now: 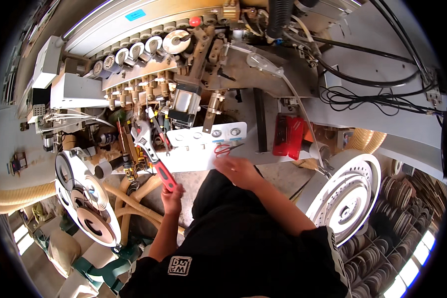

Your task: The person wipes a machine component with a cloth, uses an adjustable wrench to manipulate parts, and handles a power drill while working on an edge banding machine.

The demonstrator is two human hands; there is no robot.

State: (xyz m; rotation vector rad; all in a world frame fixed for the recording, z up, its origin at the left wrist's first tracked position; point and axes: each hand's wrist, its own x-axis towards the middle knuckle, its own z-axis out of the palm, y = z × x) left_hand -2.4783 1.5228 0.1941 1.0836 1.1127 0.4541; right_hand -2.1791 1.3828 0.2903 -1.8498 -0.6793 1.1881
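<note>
A black shirt is nearest; the left hand holds out a wrench, fingers wrapped; the right hand, half-open, seems empty near scissors. Moving the wrench calls for firm grip.

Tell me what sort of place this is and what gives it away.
Probably a factory or machine workshop, judging by the row of rollers, the large white wheel with holes, and the adjustable wrench held in the left hand.
</note>
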